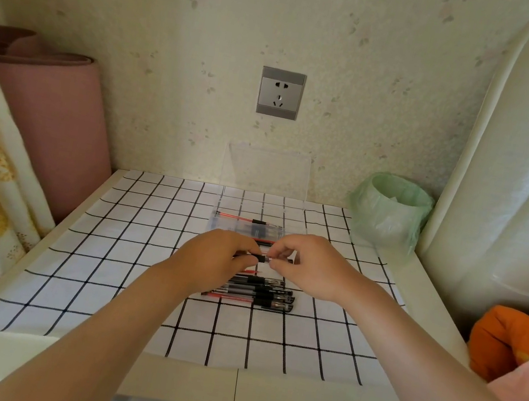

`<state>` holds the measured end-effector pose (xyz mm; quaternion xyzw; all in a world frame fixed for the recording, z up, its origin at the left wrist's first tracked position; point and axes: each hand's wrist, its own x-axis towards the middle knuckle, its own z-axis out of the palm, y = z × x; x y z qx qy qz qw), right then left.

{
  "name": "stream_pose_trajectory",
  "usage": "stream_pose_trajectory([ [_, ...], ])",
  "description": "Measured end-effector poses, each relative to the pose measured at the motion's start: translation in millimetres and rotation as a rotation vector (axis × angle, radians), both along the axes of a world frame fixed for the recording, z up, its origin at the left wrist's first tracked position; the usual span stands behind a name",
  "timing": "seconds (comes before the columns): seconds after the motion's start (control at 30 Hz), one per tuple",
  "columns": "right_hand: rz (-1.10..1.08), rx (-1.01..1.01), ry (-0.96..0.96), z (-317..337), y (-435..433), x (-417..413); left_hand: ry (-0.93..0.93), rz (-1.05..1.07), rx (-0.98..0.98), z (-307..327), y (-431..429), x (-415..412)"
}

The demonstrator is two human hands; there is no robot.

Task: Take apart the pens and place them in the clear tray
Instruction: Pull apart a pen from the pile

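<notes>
Several pens (pixel 262 293) are lying bunched at frame centre; just above, left hand (pixel 212 256) and right hand (pixel 311 266) are pinching one pen (pixel 264 258) at its ends, fingers curled; beyond them, clear tray (pixel 213 224) is holding loose pen parts (pixel 236 217).

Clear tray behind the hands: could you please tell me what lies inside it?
In the clear tray lie a red refill and dark pen parts; clear pieces are unclear. The right hand hides its near corner.
</notes>
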<state>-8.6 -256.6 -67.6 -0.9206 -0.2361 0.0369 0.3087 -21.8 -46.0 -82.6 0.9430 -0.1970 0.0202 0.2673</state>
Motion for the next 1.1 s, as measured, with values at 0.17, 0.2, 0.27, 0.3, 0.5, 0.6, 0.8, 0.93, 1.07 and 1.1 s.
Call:
stream_pose_trajectory([
  [0.17, -0.032, 0.031, -0.011, -2, 3, 2, 0.011, -0.011, -0.064, 2, -1, -1],
  [0.2, -0.055, 0.006, -0.033, -3, 3, 4, 0.018, -0.006, -0.078, 3, -1, -1],
  [0.27, -0.075, -0.037, -0.067, -4, 3, 6, 0.036, 0.005, -0.084, 5, -1, -1],
  [0.3, -0.072, -0.042, -0.072, -4, 3, 6, 0.04, 0.008, -0.082, 5, -1, -1],
  [0.5, 0.01, -0.042, -0.105, -7, 10, -1, -0.022, -0.017, -0.041, 7, 4, -4],
  [0.6, 0.023, 0.048, -0.065, -9, 13, -2, -0.079, -0.029, -0.127, 5, 8, -8],
  [0.8, 0.025, 0.029, 0.012, -13, 20, -3, -0.091, -0.054, -0.106, 2, 17, -7],
  [0.93, 0.019, 0.005, -0.056, -10, 29, 4, -0.129, -0.022, -0.016, 5, 19, 1],
  [1.07, -0.082, 0.035, -0.114, -7, 36, 24, -0.351, 0.154, 0.073, -2, 29, 15],
  [1.1, -0.133, -0.001, -0.165, -6, 36, 30, -0.372, 0.202, 0.066, -5, 32, 17],
])
